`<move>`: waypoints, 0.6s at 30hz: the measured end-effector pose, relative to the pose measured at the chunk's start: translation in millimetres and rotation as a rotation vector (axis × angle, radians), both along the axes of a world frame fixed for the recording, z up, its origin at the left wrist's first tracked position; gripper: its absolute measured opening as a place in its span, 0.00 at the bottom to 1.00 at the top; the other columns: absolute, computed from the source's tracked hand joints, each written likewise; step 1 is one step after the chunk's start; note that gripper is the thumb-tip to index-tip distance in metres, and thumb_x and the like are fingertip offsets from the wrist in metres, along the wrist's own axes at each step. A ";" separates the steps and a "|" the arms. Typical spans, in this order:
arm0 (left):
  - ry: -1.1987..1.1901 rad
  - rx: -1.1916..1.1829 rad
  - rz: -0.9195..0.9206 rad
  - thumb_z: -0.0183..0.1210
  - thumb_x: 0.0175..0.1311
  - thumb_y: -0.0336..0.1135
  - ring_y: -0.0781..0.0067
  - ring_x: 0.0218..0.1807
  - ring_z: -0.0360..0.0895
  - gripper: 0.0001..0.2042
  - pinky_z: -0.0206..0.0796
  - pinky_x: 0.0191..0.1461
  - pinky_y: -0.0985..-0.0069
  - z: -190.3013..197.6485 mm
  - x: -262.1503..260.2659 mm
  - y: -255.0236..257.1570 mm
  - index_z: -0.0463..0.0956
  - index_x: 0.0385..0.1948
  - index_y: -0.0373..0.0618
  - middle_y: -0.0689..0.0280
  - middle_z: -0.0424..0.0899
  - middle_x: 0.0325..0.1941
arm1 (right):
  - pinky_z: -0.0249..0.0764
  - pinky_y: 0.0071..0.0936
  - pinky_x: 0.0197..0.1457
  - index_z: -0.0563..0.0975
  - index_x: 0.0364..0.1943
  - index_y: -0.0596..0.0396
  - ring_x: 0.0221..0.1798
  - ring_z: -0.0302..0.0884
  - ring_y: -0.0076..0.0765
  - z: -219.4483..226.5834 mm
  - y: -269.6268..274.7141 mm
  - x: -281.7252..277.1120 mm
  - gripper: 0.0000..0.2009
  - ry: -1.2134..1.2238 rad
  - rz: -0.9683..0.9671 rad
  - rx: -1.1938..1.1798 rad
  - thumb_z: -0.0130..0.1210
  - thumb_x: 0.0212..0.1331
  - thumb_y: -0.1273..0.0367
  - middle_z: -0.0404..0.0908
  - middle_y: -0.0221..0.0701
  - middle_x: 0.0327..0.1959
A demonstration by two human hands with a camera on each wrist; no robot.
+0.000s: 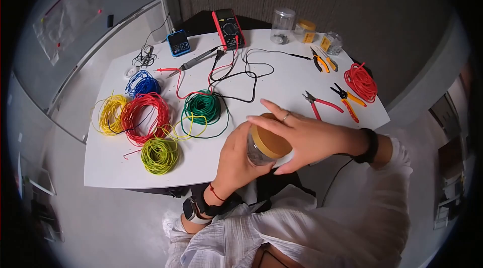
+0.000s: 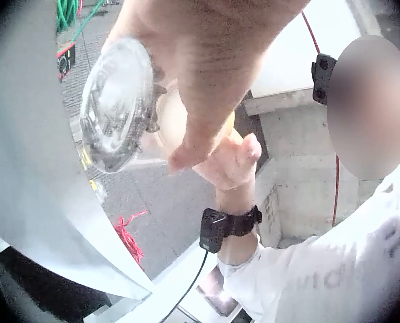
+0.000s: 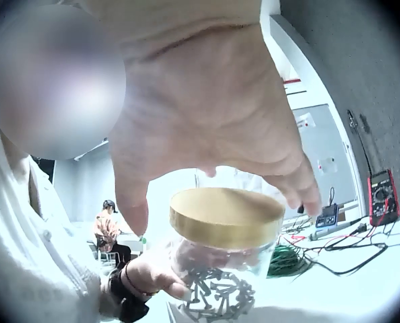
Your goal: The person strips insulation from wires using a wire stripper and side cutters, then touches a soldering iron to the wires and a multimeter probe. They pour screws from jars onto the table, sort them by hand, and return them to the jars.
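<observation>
A clear jar (image 3: 220,289) with a gold lid (image 1: 271,142) holds grey screws, seen through its wall in the right wrist view. My left hand (image 1: 235,160) grips the jar's body from the side, thumb near the bottom. Over the lid, my right hand (image 1: 314,140) is spread with fingers apart; the right wrist view shows a gap between the palm and the lid (image 3: 227,215). From the left wrist view, the jar's clear base (image 2: 119,104) faces the camera, tilted.
Wire coils, including a red one (image 1: 146,118) and a green one (image 1: 202,107), lie left of the jar. A multimeter (image 1: 229,29), a blue device (image 1: 178,42) and other jars (image 1: 283,25) stand behind. Pliers (image 1: 320,103) and a red coil (image 1: 360,83) lie right.
</observation>
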State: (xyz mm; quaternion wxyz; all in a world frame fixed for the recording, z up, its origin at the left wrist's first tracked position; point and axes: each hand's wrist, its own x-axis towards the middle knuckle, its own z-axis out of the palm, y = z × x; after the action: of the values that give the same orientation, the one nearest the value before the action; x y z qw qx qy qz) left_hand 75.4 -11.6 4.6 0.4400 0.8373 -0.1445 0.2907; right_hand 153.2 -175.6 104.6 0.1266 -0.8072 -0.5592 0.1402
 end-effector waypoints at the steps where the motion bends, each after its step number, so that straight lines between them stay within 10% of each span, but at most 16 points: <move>1: 0.009 -0.038 -0.013 0.68 0.32 0.33 0.49 0.48 0.69 0.39 0.63 0.50 0.65 0.5 -0.3 1.5 0.59 0.53 0.37 0.51 0.70 0.49 | 0.63 0.38 0.58 0.48 0.64 0.41 0.60 0.58 0.57 0.8 0.1 5.0 0.46 0.007 0.000 -0.001 0.65 0.39 0.60 0.45 0.51 0.63; 5: 0.016 -0.013 -0.001 0.68 0.30 0.32 0.49 0.47 0.70 0.39 0.63 0.50 0.64 1.6 1.0 1.1 0.60 0.52 0.37 0.51 0.70 0.49 | 0.70 0.39 0.45 0.59 0.59 0.45 0.46 0.72 0.54 9.4 8.3 8.2 0.37 -0.206 0.241 0.017 0.60 0.42 0.53 0.60 0.56 0.54; 8: -0.026 0.098 0.047 0.68 0.25 0.30 0.50 0.47 0.70 0.40 0.63 0.50 0.64 4.0 2.8 -2.2 0.61 0.52 0.38 0.52 0.71 0.48 | 0.69 0.37 0.41 0.60 0.56 0.47 0.40 0.74 0.54 16.5 26.6 2.8 0.39 -0.027 -0.375 -0.432 0.56 0.40 0.42 0.76 0.46 0.33; 11: -0.050 0.028 0.083 0.68 0.25 0.29 0.50 0.47 0.70 0.40 0.63 0.49 0.64 4.8 0.7 -3.8 0.62 0.52 0.38 0.52 0.72 0.47 | 0.69 0.38 0.46 0.58 0.58 0.46 0.45 0.72 0.54 29.2 21.3 7.5 0.41 0.017 -0.391 -0.341 0.58 0.39 0.45 0.71 0.51 0.45; 12: -0.049 0.026 0.083 0.68 0.25 0.29 0.50 0.47 0.70 0.40 0.63 0.49 0.64 3.8 0.4 -3.0 0.62 0.52 0.38 0.52 0.72 0.47 | 0.68 0.37 0.50 0.57 0.59 0.45 0.50 0.69 0.55 15.6 8.7 9.4 0.40 -0.287 -0.181 -0.060 0.60 0.40 0.48 0.60 0.53 0.56; 15: -0.036 0.023 0.096 0.68 0.25 0.29 0.50 0.46 0.70 0.40 0.63 0.49 0.64 1.4 2.5 0.0 0.62 0.51 0.38 0.52 0.72 0.47 | 0.67 0.34 0.53 0.58 0.60 0.44 0.54 0.65 0.56 -2.1 5.0 21.9 0.39 -0.113 0.290 0.073 0.61 0.40 0.51 0.45 0.51 0.62; 17: -0.012 0.032 0.013 0.69 0.26 0.30 0.51 0.47 0.70 0.40 0.63 0.51 0.65 1.9 4.6 0.5 0.61 0.52 0.38 0.52 0.72 0.47 | 0.70 0.34 0.48 0.60 0.58 0.46 0.47 0.71 0.52 -1.6 10.1 14.3 0.34 -0.274 0.270 0.096 0.58 0.46 0.52 0.62 0.52 0.54; 18: -0.011 0.032 0.011 0.69 0.26 0.30 0.51 0.47 0.70 0.40 0.63 0.51 0.65 3.0 3.5 -1.9 0.61 0.52 0.38 0.52 0.72 0.47 | 0.71 0.34 0.45 0.61 0.57 0.47 0.43 0.74 0.50 8.9 18.0 11.1 0.33 -0.081 -0.033 -0.126 0.56 0.48 0.51 0.68 0.50 0.45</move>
State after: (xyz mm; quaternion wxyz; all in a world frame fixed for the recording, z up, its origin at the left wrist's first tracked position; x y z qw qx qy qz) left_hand 78.9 -13.5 7.6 0.4244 0.8433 -0.1469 0.2952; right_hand 164.3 -157.6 113.5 0.0553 -0.8278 -0.5404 0.1402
